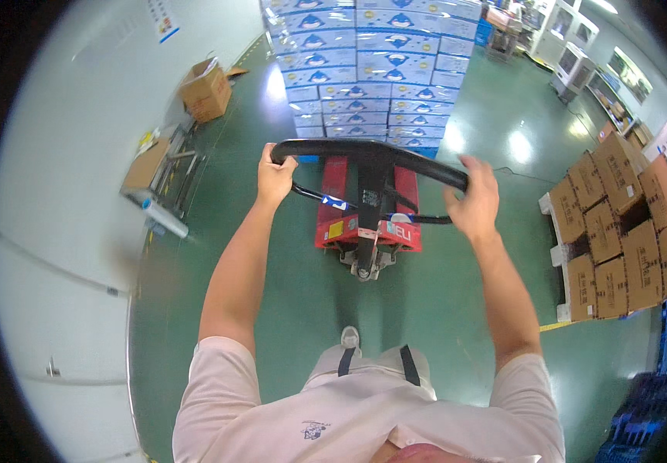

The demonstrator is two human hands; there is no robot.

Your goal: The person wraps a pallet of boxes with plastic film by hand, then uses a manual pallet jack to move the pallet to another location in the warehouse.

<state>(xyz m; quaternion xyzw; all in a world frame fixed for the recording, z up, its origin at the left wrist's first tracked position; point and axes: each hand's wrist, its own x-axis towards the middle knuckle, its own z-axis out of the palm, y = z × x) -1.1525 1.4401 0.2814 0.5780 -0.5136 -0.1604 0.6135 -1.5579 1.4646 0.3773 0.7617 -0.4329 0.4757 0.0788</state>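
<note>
The black loop handle (376,150) of a red pallet jack (368,231) stands in front of me. My left hand (276,179) is closed around the left end of its upper bar. At the bar's right end my right hand (476,197) holds on loosely, fingers over the bar and thumb below, slightly blurred. Beyond the handle rises a tall stack of blue and white cartons (380,69) wrapped in clear film. The jack's body reaches to the foot of this stack; its fork tips are hidden.
Brown cartons (603,231) are stacked on a white pallet (561,266) at right. Along the left wall stand an open cardboard box (206,91), a metal cart (183,174) and a roll of film (165,219). Blue crates (642,417) sit at lower right. The floor (295,301) is green and glossy.
</note>
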